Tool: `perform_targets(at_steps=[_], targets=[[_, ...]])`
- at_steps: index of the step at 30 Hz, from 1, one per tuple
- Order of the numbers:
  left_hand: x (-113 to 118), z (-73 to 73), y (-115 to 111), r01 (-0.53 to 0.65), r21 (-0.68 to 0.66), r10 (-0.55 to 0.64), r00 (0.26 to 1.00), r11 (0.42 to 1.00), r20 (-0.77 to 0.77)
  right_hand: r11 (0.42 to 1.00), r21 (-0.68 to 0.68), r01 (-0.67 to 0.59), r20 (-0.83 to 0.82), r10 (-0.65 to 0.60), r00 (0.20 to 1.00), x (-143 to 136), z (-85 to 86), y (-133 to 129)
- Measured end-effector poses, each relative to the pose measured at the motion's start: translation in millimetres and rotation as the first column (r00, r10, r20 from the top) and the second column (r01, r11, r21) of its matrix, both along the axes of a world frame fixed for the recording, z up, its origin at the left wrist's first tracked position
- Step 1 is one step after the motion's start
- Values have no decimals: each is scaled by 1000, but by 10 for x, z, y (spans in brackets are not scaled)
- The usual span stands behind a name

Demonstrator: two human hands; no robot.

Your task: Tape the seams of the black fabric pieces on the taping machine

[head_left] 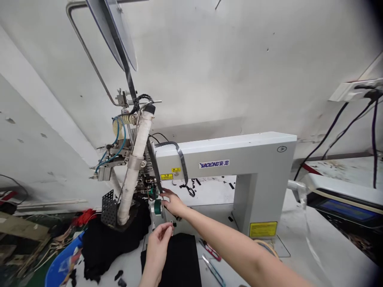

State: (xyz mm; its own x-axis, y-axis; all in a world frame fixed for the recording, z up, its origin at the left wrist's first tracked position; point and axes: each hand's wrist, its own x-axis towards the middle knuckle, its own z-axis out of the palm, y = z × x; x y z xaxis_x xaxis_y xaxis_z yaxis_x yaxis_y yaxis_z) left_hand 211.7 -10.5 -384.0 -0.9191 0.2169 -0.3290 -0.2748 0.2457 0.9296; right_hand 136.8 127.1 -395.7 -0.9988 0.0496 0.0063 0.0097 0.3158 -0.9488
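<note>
My left hand (158, 244) is closed in a pinch just below the rollers of a taping machine (227, 155). Whatever sits between its fingertips is too small to make out. My right hand (173, 204) reaches in from the right, its fingertips on the lower end of a black tape (154, 163) beside the green roller (157, 207). The tape comes down from a clear reel (125, 44) above. Black fabric (181, 259) lies flat on the table below my hands, partly covered by my left hand.
Two thread snips, one red (212, 252) and one teal (214, 271), lie right of the fabric. A white pipe (136, 159) stands left of the rollers. More black cloth (116, 239) hangs near a blue tub (60, 261). A control panel (347, 203) is at right.
</note>
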Motion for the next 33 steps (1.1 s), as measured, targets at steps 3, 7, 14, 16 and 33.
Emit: perform_targets(at_steps=[3,7,14,16,33], targets=[[-40,-42,-22,-124,24,126,980,992,-154,995,-75,-71,-54,67,996,161,201,74],[-26,146,166,-108,127,145,933,986,-329,896,-360,-259,-38,263,964,606,868,344],[268,542,556,110,239,-51,969,965,-241,934,-343,-103,-168,47,985,251,2369,1379],[333,527,587,102,289,-39,976,952,-215,933,-356,-47,-179,-18,984,-36,2682,1694],[-533,1409,947,365,-186,-410,798,912,-442,508,805,-307,-167,690,704,417,2197,1162]])
